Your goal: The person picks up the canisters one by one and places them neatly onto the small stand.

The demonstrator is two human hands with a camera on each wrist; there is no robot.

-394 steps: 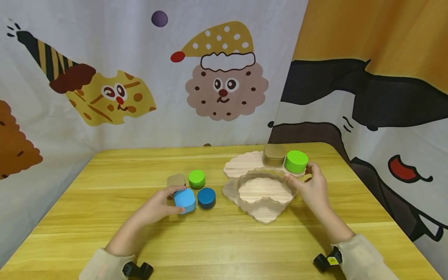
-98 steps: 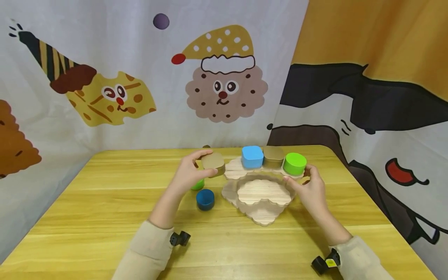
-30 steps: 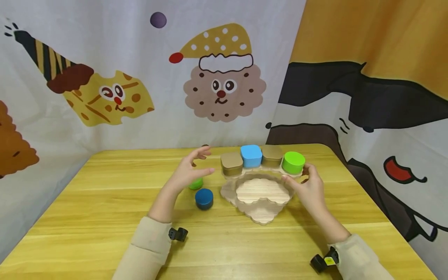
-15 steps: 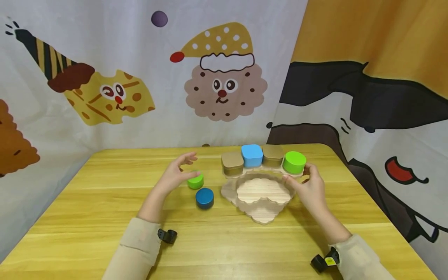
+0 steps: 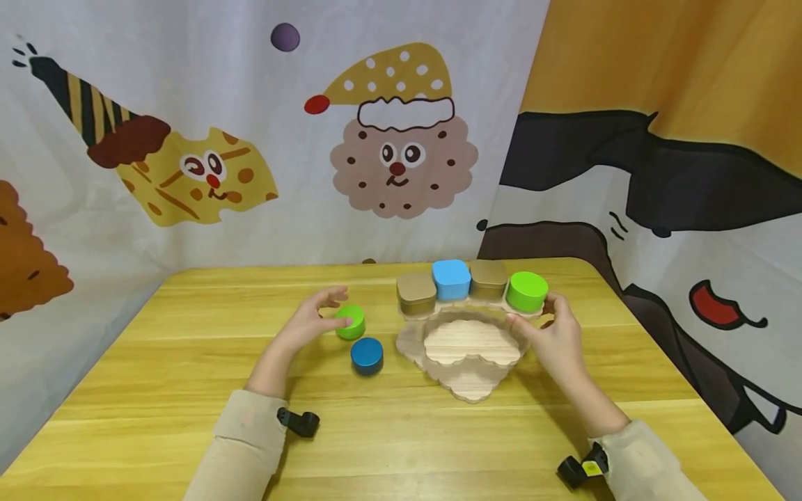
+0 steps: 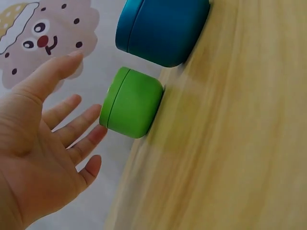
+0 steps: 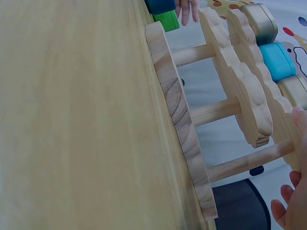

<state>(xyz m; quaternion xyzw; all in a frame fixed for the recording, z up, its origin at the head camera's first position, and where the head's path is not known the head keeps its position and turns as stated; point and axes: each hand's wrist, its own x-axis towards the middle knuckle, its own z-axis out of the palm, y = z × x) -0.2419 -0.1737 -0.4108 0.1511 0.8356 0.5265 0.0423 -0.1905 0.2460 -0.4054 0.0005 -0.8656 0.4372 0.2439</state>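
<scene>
My left hand [image 5: 305,323], fingers apart, is at the small green tin [image 5: 352,323] on the table; its thumb overlaps the lid in the head view. In the left wrist view that hand holds nothing, and its fingertips are right by the green lid. A dark blue round tin [image 5: 367,356] sits just in front. My right hand [image 5: 554,334] grips the right end of the top shelf of a tiered wooden stand [image 5: 471,342] between thumb and fingers. Along that shelf stand a gold tin [image 5: 416,292], a light blue tin [image 5: 451,279], a second gold tin [image 5: 488,278] and a larger green tin [image 5: 528,291].
The stand's scalloped shelves are joined by wooden dowels [image 7: 216,112] and rise from a base board [image 7: 180,120] on the wood-grain table [image 5: 401,445]. A printed cloth [image 5: 238,69] hangs right behind the table's back edge. Both wrists wear small black cameras.
The light blue tin, then a gold tin, went from the table onto the top shelf by my left hand. That hand let go and moved left and down to the small green tin. My right hand stayed.
</scene>
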